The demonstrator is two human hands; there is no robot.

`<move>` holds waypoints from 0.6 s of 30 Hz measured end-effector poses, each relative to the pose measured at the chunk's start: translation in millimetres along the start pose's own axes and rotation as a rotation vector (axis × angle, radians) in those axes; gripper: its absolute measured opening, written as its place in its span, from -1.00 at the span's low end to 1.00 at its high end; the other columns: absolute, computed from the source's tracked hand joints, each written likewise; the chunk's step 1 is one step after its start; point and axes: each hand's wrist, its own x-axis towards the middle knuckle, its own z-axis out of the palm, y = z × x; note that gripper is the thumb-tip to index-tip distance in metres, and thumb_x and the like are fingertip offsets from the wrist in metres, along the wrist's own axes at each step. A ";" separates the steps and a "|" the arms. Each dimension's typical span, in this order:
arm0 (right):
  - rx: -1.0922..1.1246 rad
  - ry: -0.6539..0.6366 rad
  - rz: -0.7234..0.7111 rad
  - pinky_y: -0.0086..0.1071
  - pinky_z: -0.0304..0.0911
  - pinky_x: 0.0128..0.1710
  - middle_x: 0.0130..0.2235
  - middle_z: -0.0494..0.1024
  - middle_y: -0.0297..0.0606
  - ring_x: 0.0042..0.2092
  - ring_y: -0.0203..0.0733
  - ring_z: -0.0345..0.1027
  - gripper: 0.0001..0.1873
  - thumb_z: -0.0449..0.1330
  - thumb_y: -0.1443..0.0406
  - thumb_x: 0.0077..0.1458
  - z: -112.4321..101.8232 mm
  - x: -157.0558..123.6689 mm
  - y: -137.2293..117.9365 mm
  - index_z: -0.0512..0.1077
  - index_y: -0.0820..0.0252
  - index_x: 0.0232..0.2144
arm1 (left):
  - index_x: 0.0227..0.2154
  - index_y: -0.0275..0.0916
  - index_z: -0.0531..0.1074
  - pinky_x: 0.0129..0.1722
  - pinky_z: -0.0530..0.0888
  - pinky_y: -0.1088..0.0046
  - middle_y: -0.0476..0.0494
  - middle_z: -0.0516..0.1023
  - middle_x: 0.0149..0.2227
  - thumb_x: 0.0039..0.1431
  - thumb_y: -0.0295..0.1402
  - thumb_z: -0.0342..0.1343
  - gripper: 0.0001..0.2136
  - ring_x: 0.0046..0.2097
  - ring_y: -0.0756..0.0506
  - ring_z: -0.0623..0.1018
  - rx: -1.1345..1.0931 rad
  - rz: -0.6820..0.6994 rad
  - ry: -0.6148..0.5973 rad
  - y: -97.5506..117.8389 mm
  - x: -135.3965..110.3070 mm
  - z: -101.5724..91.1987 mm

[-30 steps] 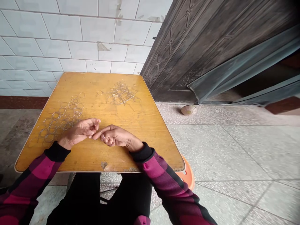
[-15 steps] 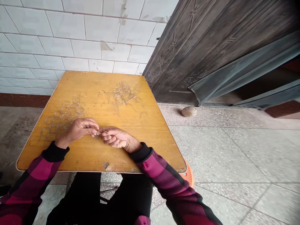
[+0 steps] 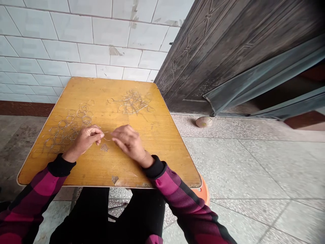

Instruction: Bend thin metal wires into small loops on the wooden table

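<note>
A thin wire ring [image 3: 107,136] is pinched between the thumb and fingers of my left hand [image 3: 87,139], above the middle of the wooden table. At the ring's right side is my right hand [image 3: 129,142], back up and fingers bent, smeared by motion. Whether its fingertips touch the wire I cannot make out. Loose wire rings [image 3: 67,123] lie spread on the left side of the table, partly under my left hand and wrist. Farther back, a tangled heap of wire pieces [image 3: 133,101] rests on the tabletop.
The yellow wooden table [image 3: 162,149] has worn patches near its front edge. Behind it rises a white tiled wall [image 3: 109,30]. A dark carved door [image 3: 193,67] stands at the right, with a round object [image 3: 203,122] on the floor. Part of an orange stool [image 3: 203,191] shows beneath the table.
My right hand has turned from palm up to back up and moved slightly right and away from my left hand. More of the wire ring shows between the hands.
</note>
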 end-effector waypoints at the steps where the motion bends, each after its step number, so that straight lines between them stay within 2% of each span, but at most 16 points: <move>1: -0.123 -0.077 -0.117 -0.10 0.22 0.08 -0.09 0.55 -0.13 0.09 -0.06 0.30 -0.77 0.12 0.22 0.24 -0.5 0.2 -1.4 0.49 0.15 -0.12 | -0.61 -0.27 0.46 -0.54 0.33 0.52 0.01 0.40 -0.58 0.03 -0.38 0.20 -0.84 -0.58 0.06 0.39 -0.015 -0.020 0.015 -1.0 0.3 0.1; 4: -0.363 -0.190 -0.299 -0.04 0.10 0.18 0.01 0.54 -0.16 0.24 -0.06 0.15 -0.71 0.01 0.32 0.31 3.3 1.8 -1.6 0.46 0.15 -0.02 | -0.58 -0.27 0.47 -0.56 0.31 0.53 0.01 0.39 -0.60 0.01 -0.38 0.21 -0.88 -0.57 0.05 0.38 -0.070 -0.052 0.083 -4.1 1.1 0.0; 6: -0.434 -0.181 -0.328 -0.01 0.08 0.20 0.02 0.53 -0.13 0.26 -0.07 0.13 -0.66 -0.07 0.39 0.33 6.9 3.2 1.1 0.43 0.19 0.01 | -0.58 -0.27 0.47 -0.56 0.30 0.54 0.02 0.38 -0.62 0.00 -0.38 0.21 -0.88 -0.57 0.05 0.38 -0.086 -0.054 0.134 -5.0 1.4 0.3; 9: -0.476 -0.157 -0.333 -0.01 0.08 0.20 -0.04 0.55 -0.10 0.20 -0.08 0.21 -0.65 -0.10 0.41 0.32 9.7 5.0 4.4 0.45 0.23 -0.04 | -0.62 -0.27 0.45 -0.57 0.28 0.54 0.03 0.37 -0.63 -0.01 -0.39 0.21 -0.85 -0.58 0.07 0.35 -0.114 -0.049 0.196 -3.7 1.0 3.4; 13: -0.558 -0.195 -0.270 -0.14 0.16 0.10 -0.29 0.58 -0.14 -0.11 -0.14 0.39 -0.62 -0.13 0.38 0.34 13.3 5.8 0.8 0.49 0.27 -0.15 | -0.63 -0.28 0.43 -0.57 0.28 0.54 0.05 0.35 -0.62 -0.04 -0.40 0.23 -0.86 -0.59 0.09 0.34 -0.207 -0.019 0.293 -2.0 -0.7 11.7; 15: -0.586 -0.225 -0.191 -0.21 0.22 -0.06 -0.39 0.54 -0.15 -0.26 -0.16 0.36 -0.62 -0.14 0.36 0.34 17.4 5.1 -3.0 0.49 0.26 -0.20 | -0.62 -0.28 0.43 -0.55 0.28 0.54 0.06 0.35 -0.61 -0.04 -0.41 0.24 -0.86 -0.58 0.09 0.33 -0.228 0.001 0.345 -2.4 -1.4 15.8; 18: -0.567 -0.249 -0.049 -0.30 0.15 -0.28 -0.45 0.50 -0.16 -0.37 -0.20 0.29 -0.65 -0.11 0.35 0.32 25.0 3.5 -8.5 0.48 0.24 -0.28 | -0.62 -0.27 0.41 -0.53 0.28 0.54 0.07 0.35 -0.62 -0.03 -0.40 0.23 -0.85 -0.57 0.09 0.33 -0.229 0.001 0.405 -3.4 -2.0 19.5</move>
